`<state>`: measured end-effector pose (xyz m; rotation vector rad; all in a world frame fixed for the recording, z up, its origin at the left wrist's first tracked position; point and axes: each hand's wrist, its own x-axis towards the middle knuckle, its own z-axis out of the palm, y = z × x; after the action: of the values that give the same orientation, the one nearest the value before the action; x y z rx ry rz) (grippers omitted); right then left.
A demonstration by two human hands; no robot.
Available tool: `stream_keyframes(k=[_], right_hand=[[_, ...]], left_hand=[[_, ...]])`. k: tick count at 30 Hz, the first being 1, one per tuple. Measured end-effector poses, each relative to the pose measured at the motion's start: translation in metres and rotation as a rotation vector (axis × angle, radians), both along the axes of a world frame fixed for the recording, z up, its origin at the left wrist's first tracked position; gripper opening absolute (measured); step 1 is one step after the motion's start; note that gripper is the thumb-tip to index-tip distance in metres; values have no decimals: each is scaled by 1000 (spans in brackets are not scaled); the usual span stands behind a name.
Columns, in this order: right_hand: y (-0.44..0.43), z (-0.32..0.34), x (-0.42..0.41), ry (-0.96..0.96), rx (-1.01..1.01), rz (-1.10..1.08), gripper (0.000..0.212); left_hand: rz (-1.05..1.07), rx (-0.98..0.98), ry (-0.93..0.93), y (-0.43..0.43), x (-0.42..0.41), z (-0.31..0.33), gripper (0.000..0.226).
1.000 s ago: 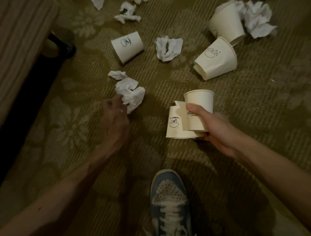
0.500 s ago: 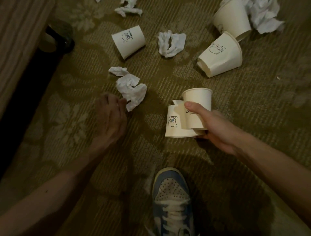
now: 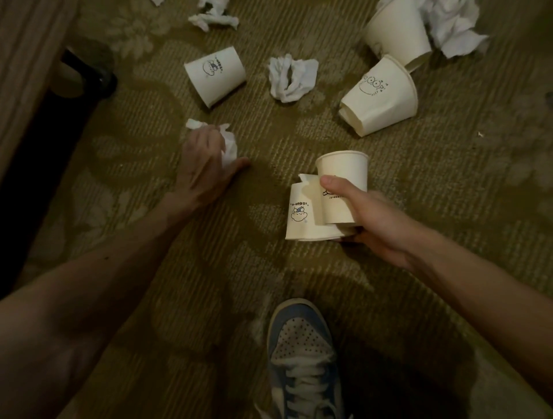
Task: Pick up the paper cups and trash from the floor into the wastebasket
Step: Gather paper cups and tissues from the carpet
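Five paper cups are in view. Two are in the right hand [image 3: 371, 221]: a whole cup [image 3: 342, 170] and a crushed cup [image 3: 299, 218]. Three lie on the carpet [image 3: 449, 179]: a left cup [image 3: 215, 76], a right cup [image 3: 380, 95] and a far cup [image 3: 398, 30].

There are four crumpled tissue wads: a held tissue [image 3: 229, 146] in the left hand [image 3: 203, 167], a middle tissue [image 3: 291, 77], a top tissue [image 3: 214, 18] and a corner tissue [image 3: 452, 27]. One further white scrap [image 3: 157, 1] is cut off by the upper edge.

Two hands and one shoe [image 3: 302, 353] complete the count.
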<state>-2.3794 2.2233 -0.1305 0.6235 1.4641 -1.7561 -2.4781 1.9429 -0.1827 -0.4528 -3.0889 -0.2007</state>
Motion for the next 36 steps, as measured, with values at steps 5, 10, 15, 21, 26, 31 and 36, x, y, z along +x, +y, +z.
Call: stream_keyframes(k=[5,10,15,21,26,31,36], right_hand=[[0,-1,0,13,-8,0,73],[5,-3,-2,27,-40,-2,67],[9,-4,-2,17,-73,-27,57],[19,1,-2,36,-83,-70,59],[46,14,-7,44,-85,-186,64],[117,45,7,74,-21,-362,68],[192,101,50,92,121,-589,88]], left_hand=[[-38,91,42,-6,-24,2,50],[-62,154,-101,4,-22,1,40],[34,311,-244,53,11,11,29],[291,854,-450,116,28,44,41],[418,1244,-626,165,31,71,41],[312,1294,-879,238,32,90,29],[-87,1140,-1024,321,47,116,15]])
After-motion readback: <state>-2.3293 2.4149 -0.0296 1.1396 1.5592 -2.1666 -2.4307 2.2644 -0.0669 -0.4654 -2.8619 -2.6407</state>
